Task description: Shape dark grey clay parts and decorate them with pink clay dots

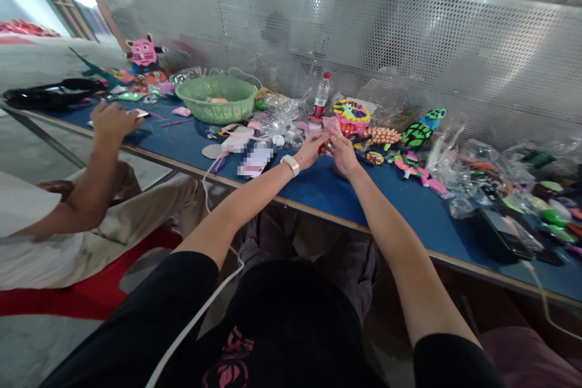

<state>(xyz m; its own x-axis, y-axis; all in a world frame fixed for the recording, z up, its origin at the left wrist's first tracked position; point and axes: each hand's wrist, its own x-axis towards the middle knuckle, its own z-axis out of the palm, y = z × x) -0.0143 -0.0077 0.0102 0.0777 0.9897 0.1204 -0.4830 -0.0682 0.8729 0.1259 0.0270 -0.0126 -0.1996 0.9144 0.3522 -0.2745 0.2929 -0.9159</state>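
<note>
My left hand [311, 151], with a pale band on its wrist, and my right hand [344, 154] meet over the blue table. Their fingers are pinched together around a small red piece [323, 147]; its exact kind is hidden by the fingers. A crumpled pink translucent packet [333, 127] shows just above my fingertips, and I cannot tell whether I hold it. Beyond the hands lie a yellow and purple foam-like figure [352, 110] and an orange bumpy figure [383, 136]. A phone [257, 160] with a lit screen rests left of my left wrist.
A green basket [217, 100] stands at the left, a red-capped bottle [322, 96] at the back. Clear plastic bags [477, 163] and colourful figures crowd the right, near a black box [498, 236]. Another person's hand [116, 120] is over the table's left part. A perforated metal panel [386, 36] runs behind.
</note>
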